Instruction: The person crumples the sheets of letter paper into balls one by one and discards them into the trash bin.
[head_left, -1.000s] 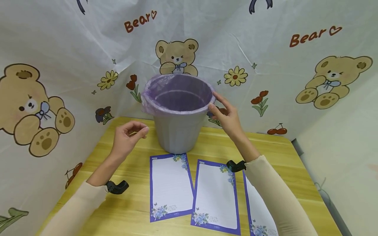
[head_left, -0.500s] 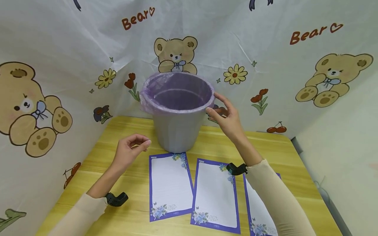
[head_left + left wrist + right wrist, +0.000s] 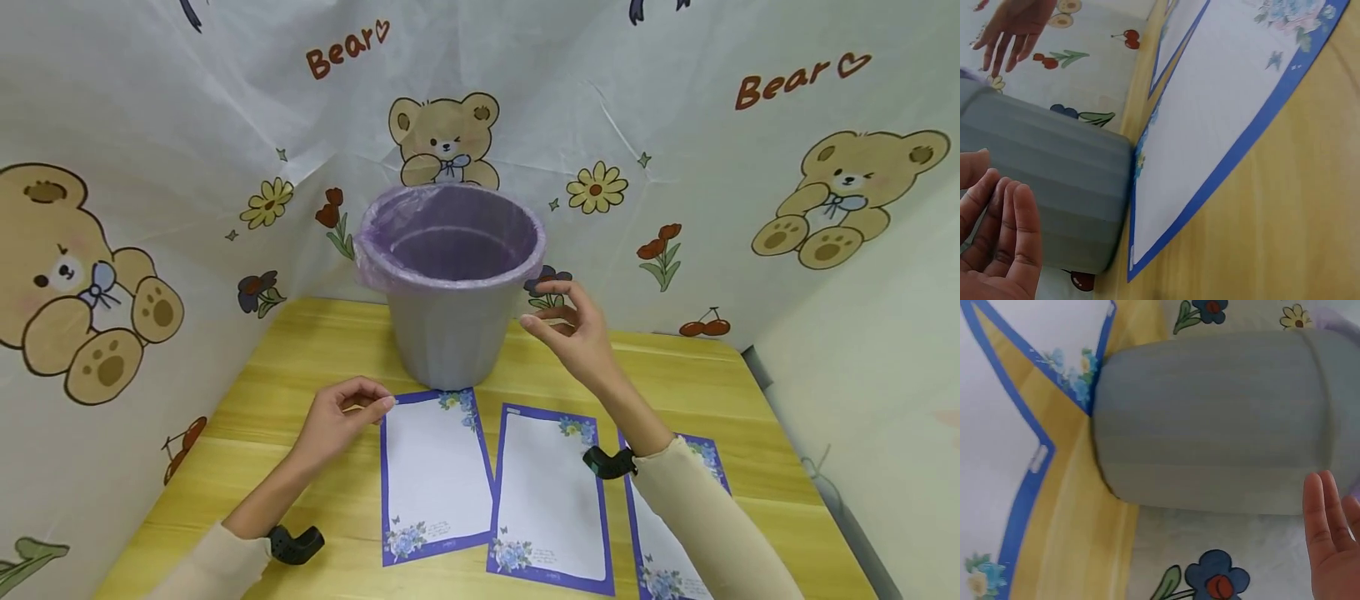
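A grey bin (image 3: 450, 337) stands upright toward the back of the table, its rim covered by a thin purple bag (image 3: 375, 250). In front of it lie three sheets of purple-bordered letter paper: a left sheet (image 3: 435, 467), a middle sheet (image 3: 551, 500) and a right sheet (image 3: 667, 537). My left hand (image 3: 333, 425) hovers near the left sheet's upper left corner, fingers loosely bent and holding nothing, as the left wrist view shows on its fingers (image 3: 1025, 225). Beside the bin's right side, below the rim, my right hand (image 3: 581, 337) has relaxed fingers and nothing in them.
A wooden table (image 3: 322, 350) stands against a white cloth backdrop (image 3: 525, 75) printed with bears and flowers. The left and middle sheets meet near their lower corners. My right sleeve (image 3: 705, 508) covers part of the right sheet.
My right hand has come away from the bin's rim and lowered. My left hand has moved down and right, from beside the bin to the left sheet's corner. Bin and sheets stay in place.
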### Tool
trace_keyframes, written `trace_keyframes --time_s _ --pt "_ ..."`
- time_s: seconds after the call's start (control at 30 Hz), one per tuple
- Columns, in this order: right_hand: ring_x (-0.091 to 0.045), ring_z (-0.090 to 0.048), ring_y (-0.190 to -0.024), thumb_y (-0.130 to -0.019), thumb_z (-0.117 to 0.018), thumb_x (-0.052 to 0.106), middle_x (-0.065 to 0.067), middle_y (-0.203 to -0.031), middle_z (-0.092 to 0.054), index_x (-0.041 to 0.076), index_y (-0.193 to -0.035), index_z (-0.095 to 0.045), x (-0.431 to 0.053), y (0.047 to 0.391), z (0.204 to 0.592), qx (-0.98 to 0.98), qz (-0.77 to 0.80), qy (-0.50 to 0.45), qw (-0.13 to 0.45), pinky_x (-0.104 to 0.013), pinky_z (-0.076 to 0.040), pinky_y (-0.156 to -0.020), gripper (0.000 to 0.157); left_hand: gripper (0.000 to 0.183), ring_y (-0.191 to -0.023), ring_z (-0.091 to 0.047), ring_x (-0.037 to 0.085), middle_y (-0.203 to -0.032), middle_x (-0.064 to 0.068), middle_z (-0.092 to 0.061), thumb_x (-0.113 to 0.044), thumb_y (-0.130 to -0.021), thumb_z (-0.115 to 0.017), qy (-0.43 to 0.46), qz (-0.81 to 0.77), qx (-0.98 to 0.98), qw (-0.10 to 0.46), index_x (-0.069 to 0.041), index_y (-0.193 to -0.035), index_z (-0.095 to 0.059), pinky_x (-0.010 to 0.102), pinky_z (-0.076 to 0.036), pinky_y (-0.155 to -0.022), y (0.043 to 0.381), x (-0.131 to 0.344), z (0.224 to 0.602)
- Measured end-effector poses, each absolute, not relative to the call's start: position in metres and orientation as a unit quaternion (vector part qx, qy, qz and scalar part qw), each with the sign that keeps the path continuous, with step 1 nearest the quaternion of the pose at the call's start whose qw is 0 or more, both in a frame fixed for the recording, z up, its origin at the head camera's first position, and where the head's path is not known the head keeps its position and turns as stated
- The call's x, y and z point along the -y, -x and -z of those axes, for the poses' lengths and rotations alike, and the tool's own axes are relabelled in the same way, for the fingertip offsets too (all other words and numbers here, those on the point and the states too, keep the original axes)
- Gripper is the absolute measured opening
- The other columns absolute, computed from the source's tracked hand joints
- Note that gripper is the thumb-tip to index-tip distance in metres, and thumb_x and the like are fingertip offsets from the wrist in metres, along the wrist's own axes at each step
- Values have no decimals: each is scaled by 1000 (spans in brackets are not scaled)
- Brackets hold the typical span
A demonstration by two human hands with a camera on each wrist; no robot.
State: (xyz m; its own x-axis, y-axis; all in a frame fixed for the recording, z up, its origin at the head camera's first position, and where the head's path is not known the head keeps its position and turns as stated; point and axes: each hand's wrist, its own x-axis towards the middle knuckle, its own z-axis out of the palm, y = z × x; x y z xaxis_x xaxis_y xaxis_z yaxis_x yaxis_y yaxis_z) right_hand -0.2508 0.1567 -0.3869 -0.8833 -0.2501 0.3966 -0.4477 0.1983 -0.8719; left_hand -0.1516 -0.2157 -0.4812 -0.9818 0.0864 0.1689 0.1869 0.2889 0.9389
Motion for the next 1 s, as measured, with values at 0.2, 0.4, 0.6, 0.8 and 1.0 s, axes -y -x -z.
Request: trace_keyframes --time_s 0.2,0.4,0.6,0.8,1.0 --pt "-25 -74 -115 -98 -81 16 -13 -143 -61 12 -138 -61 -157 238 410 798 -553 -236 40 -30 -64 -97 45 11 -87 -73 34 -101 7 -77 -27 -101 -78 85 591 802 22 -17 -107 -78 37 -67 -76 146 212 489" --pt "-36 -73 -118 -95 -84 18 -10 -135 -66 13 -132 -64 -151 224 439 814 -518 -263 -8 -58 -62 -103 43 8 -82 -72 32 -96 7 -75 -23 -101 -78 81 594 800 11 -16 -105 -78 36 -65 -72 139 209 499" --pt "-41 -71 -119 -95 -85 20 -9 -131 -68 12 -130 -66 -151 212 465 821 -499 -276 -38 -60 -61 -104 41 11 -85 -72 31 -99 8 -76 -24 -101 -78 77 595 800 -13 -15 -107 -77 34 -66 -74 133 208 511" --pt "-35 -70 -123 -93 -88 27 -8 -132 -71 13 -130 -67 -147 202 481 852 -424 -301 -52 -58 -58 -108 45 23 -94 -74 21 -109 6 -77 -27 -100 -80 61 576 815 -20 -9 -114 -76 29 -65 -78 130 210 512" --pt "-24 -63 -131 -90 -90 34 0 -134 -74 15 -134 -69 -140 193 491 892 -293 -342 -20 -57 -48 -116 52 29 -100 -70 16 -115 3 -76 -32 -95 -85 62 503 861 -40 -15 -116 -75 25 -60 -78 124 210 509"
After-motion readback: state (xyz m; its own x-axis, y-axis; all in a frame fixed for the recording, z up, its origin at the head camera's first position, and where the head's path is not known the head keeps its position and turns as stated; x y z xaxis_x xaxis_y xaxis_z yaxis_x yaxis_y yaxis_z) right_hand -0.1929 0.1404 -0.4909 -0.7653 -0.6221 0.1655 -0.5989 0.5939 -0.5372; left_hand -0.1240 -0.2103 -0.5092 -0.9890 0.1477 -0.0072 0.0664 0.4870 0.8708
